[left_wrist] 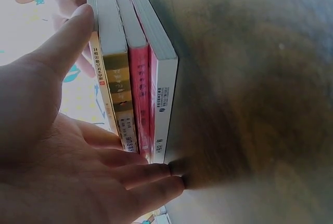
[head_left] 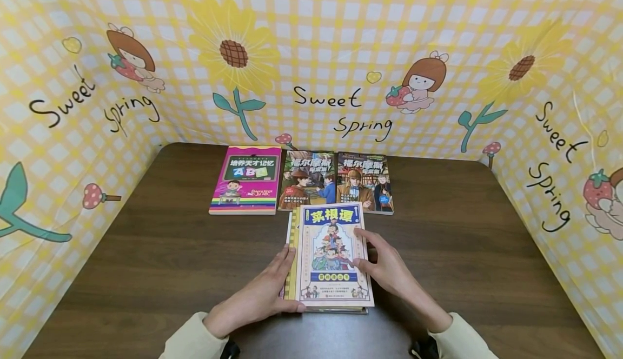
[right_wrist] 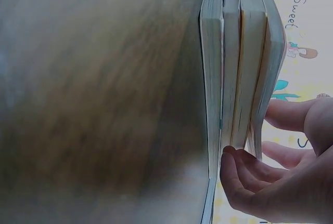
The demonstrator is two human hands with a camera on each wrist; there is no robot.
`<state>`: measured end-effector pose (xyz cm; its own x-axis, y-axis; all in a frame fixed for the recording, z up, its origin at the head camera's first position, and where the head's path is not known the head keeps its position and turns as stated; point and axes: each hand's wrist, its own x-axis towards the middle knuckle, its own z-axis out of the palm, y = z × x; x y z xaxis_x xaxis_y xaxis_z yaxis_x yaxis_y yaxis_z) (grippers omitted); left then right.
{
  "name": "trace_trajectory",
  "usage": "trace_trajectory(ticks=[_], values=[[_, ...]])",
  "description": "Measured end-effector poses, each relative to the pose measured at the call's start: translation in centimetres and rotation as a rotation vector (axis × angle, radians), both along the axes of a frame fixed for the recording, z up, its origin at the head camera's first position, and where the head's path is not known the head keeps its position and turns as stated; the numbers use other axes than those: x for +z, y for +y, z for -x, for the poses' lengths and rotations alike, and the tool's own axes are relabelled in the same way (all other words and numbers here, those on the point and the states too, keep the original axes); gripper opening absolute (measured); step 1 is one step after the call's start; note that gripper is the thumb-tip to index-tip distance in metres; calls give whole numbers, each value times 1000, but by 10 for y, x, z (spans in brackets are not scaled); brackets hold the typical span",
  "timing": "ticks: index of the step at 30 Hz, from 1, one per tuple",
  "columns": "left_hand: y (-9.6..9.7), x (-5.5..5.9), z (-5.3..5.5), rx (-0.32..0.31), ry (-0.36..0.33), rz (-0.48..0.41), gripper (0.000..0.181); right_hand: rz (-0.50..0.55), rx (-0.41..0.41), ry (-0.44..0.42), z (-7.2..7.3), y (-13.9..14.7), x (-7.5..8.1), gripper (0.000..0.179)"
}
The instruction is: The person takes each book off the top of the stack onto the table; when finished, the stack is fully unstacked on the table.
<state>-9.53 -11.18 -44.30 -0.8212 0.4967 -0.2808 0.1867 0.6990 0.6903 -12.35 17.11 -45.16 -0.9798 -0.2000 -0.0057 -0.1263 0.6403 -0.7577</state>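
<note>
A stack of books [left_wrist: 138,44], four paperbacks with straight corners, lies flat at the near middle of the worktop [head_left: 146,272], which is dark brown with a wood grain. The top book [head_left: 333,253] has a pale, smooth cover with blue bands and cartoon figures. The spines [left_wrist: 123,86] face left, in yellow, gold, pink and white; the pale page edges face right.

The left hand [head_left: 260,294] has a relaxed, unclenched grip: its fingers rest along the spines and its thumb lies at the near left corner. The right hand [head_left: 386,267] is grasping the stack's right edge lightly, with thumb and forefinger on the cover and the other fingers bent against the pages.

Farther away, a pink book [head_left: 245,180] and two illustrated books [head_left: 307,180] [head_left: 366,180] lie in a row; the stack partly hides the near edges of these two. Behind stands a yellow checked cloth [head_left: 321,51] with printed flowers.
</note>
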Motion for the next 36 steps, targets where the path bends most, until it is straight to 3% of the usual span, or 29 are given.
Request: trace_trajectory(ticks=[11, 19, 36], values=[[-1, 1, 0, -1, 0, -1, 109, 3, 14, -1, 1, 1, -1, 64], [-1, 0, -1, -9, 12, -6, 109, 47, 29, -124, 8, 3, 4, 67], [-1, -1, 0, -10, 13, 5, 109, 103, 58, -177, 15, 5, 5, 68]])
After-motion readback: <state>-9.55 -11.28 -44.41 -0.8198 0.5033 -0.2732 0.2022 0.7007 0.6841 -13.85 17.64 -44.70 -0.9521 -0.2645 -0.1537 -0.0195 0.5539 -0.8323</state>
